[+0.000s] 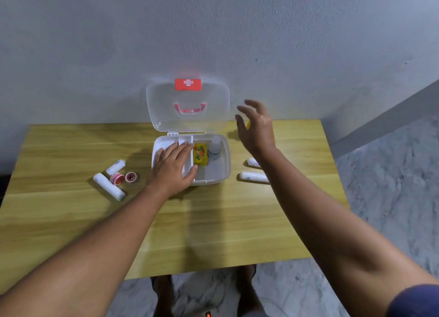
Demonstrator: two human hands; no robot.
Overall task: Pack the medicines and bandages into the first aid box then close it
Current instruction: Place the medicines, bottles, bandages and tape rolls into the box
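Head view showed your left hand [174, 167] flat and spread on the first aid box [223, 164] at frame centre, your right hand [257, 126] open and empty above the tabletop [213, 221]. Bandage rolls [253, 176] lay lower right: likely light and soft, best pinched mid-length.

4 bandage rolls [108, 186], 2 tapes [117, 178], 1 box [200, 154], prob. 1 bottle [214, 147].

wooden table [213, 221] | first aid box [223, 171] | bandage rolls [108, 186] | tape rolls [130, 177]
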